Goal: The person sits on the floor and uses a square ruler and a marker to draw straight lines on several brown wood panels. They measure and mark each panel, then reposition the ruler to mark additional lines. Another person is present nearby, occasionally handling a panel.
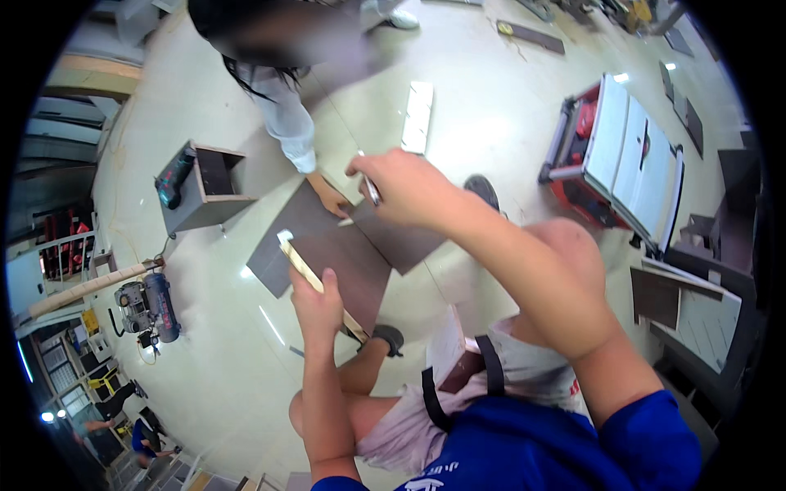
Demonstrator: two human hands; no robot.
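My left hand [318,309] is closed around a pale, narrow wooden strip [301,267], which slants from a white tip at its far end down toward my shoe. Raised farther off to the right, my right hand [399,186] is closed on a slim light-coloured tool [372,190]; its exact kind is unclear. Below both hands, dark brown boards [348,266] lie on the floor. Another person's hand [329,198] reaches down to them from the far side, by a small pale piece [347,222].
To the left, a cordless drill [173,178] rests on an open dark box [201,192]. An air compressor [150,307] stands nearer. A folding-framed workbench or case [626,155] is at the right, and a white slotted strip [417,117] lies ahead.
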